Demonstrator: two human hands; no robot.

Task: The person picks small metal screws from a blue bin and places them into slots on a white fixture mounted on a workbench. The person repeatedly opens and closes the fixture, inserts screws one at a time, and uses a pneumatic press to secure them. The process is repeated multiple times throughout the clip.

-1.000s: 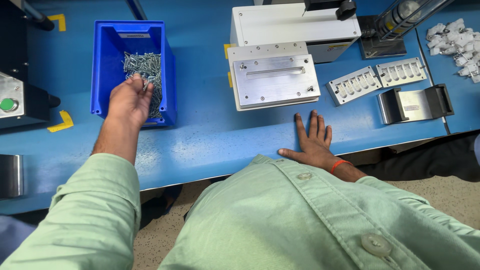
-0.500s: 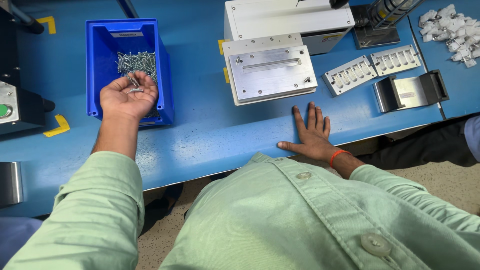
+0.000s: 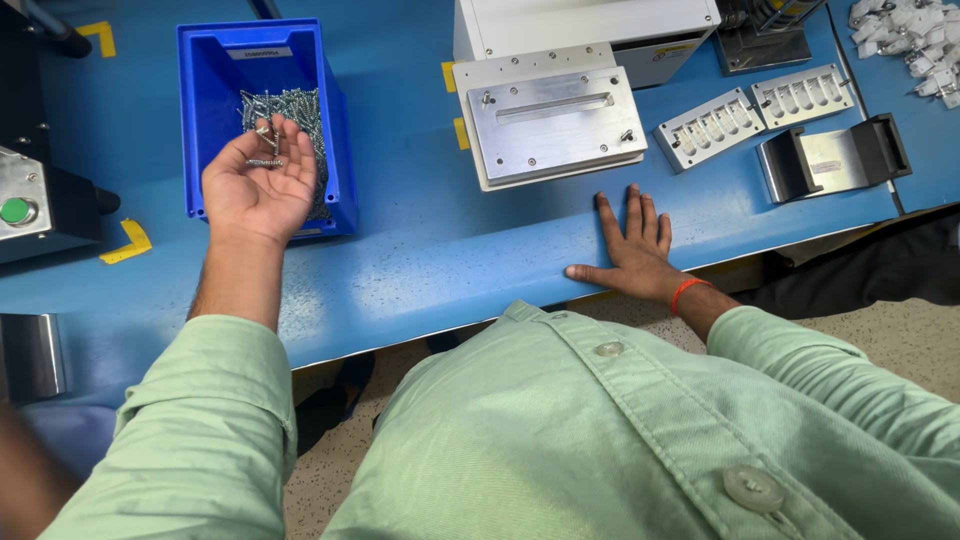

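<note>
Blue worktable [image 3: 420, 260] w/ yellow corner marks. Centre top: white machine housing [image 3: 585, 25], in front of it a metal fixture plate [image 3: 555, 125] w/ a long slot. To its right, 2 pale slotted trays [image 3: 708, 128] [image 3: 803, 96] side by side, tilted. Just below them a metal bracket w/ black ends [image 3: 835, 160]. Top right corner: heap of small white plastic parts [image 3: 915, 25]. Left edge: black-and-metal box w/ green button [image 3: 17, 211]. Speckled floor [image 3: 890, 340] below table edge.
</note>
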